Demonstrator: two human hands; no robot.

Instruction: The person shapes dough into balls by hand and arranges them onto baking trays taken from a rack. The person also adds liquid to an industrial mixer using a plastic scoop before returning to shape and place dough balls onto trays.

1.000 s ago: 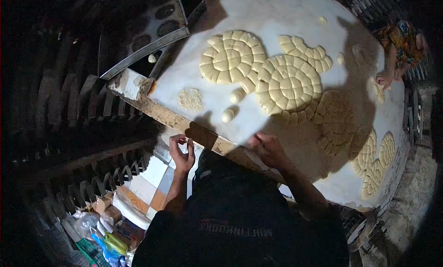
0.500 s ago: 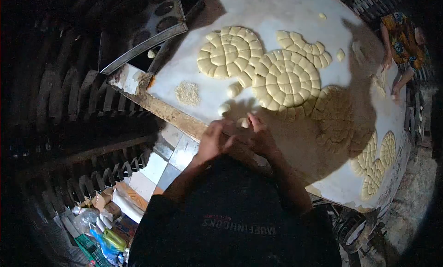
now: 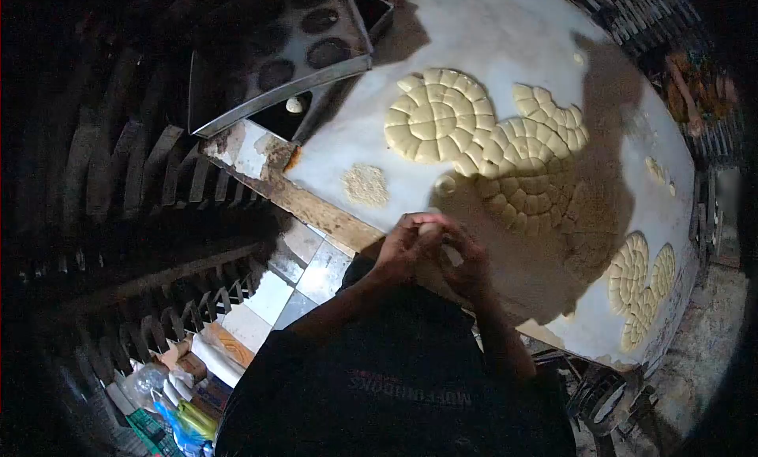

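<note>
Both hands meet over the near edge of the pale table [image 3: 489,30], fingers curled inward. My left hand [image 3: 404,248] and my right hand [image 3: 464,259] hold a small dough ball [image 3: 429,229] between their fingertips. Just beyond them, a round dough piece [image 3: 444,186] rests on the table. Farther off lies a flat spiral of cut dough pieces [image 3: 439,116], joined to a second cluster [image 3: 527,165] partly in shadow. A patch of pale crumbs or seeds [image 3: 365,186] lies left of the hands.
A metal tray with round hollows [image 3: 284,97] stands at the upper left, a dough ball [image 3: 294,105] beside its rim. More cut dough [image 3: 632,275] lies at the right. A co-worker [image 3: 699,90] is at the far right. Bags [image 3: 185,417] sit low at the left.
My hands have come together and closed around a dough ball. One of the loose balls near the table edge no longer shows. The view has shifted, and the co-worker's hands have left the far dough.
</note>
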